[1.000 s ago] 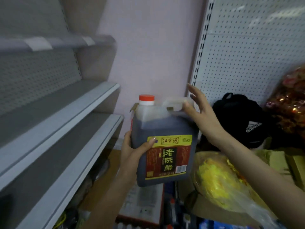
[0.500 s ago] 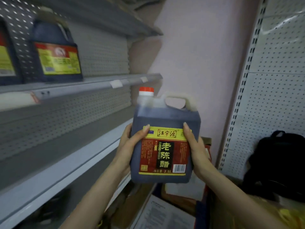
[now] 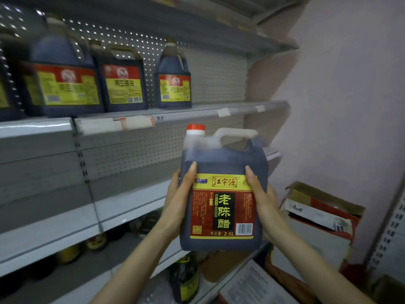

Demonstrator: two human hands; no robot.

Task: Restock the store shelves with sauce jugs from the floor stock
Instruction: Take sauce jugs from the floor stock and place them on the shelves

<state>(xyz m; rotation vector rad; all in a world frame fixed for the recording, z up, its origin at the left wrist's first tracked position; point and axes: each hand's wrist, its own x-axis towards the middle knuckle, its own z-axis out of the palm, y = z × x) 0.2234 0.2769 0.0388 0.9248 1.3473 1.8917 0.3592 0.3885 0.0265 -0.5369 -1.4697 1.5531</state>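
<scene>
Carrying the jug (image 3: 222, 194) upright, we clamp it between left hand (image 3: 178, 199) and right hand (image 3: 262, 201), mid-transfer; next we must lift it onto the shelf (image 3: 197, 110) above our hands, right of the shelved jugs (image 3: 174, 84).

A shop aisle: grey metal shelves (image 3: 140, 207) with pegboard backs and price-tag strips (image 3: 135, 125) along the edges, labelled jugs (image 3: 122, 84) lined up facing out, and an open stock carton (image 3: 317, 218) on the floor.

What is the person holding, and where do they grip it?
A dark jug, clasped by its sides: left hand and right hand, not the handle.
</scene>
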